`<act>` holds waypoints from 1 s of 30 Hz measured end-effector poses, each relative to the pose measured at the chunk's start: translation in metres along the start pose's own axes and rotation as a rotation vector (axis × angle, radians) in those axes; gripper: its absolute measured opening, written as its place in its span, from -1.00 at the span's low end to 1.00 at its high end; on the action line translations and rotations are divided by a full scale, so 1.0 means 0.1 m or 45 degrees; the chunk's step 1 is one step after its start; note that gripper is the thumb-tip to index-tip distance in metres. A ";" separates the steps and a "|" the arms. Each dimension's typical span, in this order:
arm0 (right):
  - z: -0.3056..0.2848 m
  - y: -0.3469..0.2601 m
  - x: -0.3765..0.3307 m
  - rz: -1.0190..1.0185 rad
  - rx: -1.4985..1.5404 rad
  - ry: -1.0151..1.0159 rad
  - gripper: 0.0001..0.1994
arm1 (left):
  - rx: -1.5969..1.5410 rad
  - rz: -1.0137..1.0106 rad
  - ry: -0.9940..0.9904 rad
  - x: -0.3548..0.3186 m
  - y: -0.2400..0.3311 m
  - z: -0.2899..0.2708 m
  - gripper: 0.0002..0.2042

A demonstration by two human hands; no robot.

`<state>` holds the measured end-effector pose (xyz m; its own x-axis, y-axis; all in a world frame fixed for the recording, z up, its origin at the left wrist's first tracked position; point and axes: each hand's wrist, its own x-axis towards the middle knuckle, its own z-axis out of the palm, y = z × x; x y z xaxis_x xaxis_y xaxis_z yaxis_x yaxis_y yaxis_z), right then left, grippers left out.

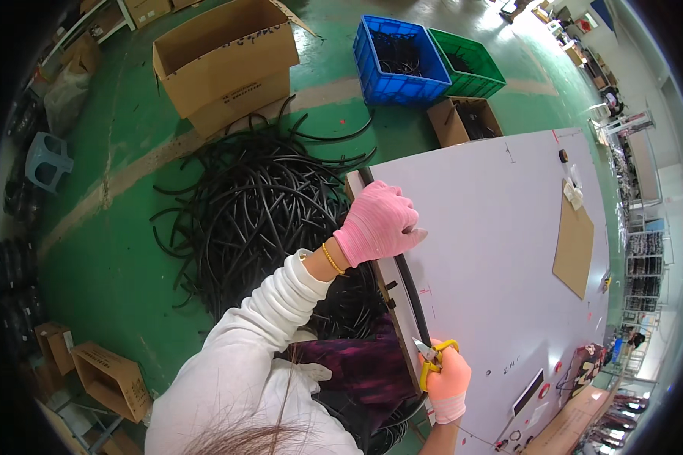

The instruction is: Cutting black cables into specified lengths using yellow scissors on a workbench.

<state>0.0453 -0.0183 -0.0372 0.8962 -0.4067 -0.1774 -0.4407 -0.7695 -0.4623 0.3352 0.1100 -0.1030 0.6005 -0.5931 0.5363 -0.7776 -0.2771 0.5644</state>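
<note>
My left hand [379, 221], in a pink glove, is closed over a black rubber tube [412, 292] along the near left edge of the white table [493, 227]. The tube shows beyond the hand and runs back toward my right hand. Lower down, my right hand [451, 379], in a paler orange-pink glove, grips yellow-handled scissors [425, 349]. Their blades are parted and point up and left, right beside the tube. Whether they touch it I cannot tell. Part of the tube is hidden under my left hand.
A large heap of black tubes [258, 189] lies on the green floor left of the table. Beyond it stand an open carton [243, 83], a blue crate [410, 87] and a green crate [482, 83]. A brown cardboard piece [574, 246] lies on the table's right.
</note>
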 end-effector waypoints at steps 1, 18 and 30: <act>0.00 0.01 0.00 0.010 0.002 0.008 -0.78 | -0.002 0.013 0.019 0.00 0.00 0.01 -0.63; -0.02 -0.03 0.08 -0.186 0.015 0.152 -0.85 | 0.013 0.135 0.114 0.12 -0.03 0.03 -0.63; -0.11 0.05 -0.80 0.620 1.153 -0.137 -0.72 | 0.201 0.118 -0.035 -0.03 0.04 0.06 -0.76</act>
<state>-0.0287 0.0047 -0.0154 0.6504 -0.4942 -0.5768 -0.5929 0.1443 -0.7922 0.3296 0.1065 -0.1060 0.5213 -0.6413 0.5630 -0.8503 -0.3343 0.4065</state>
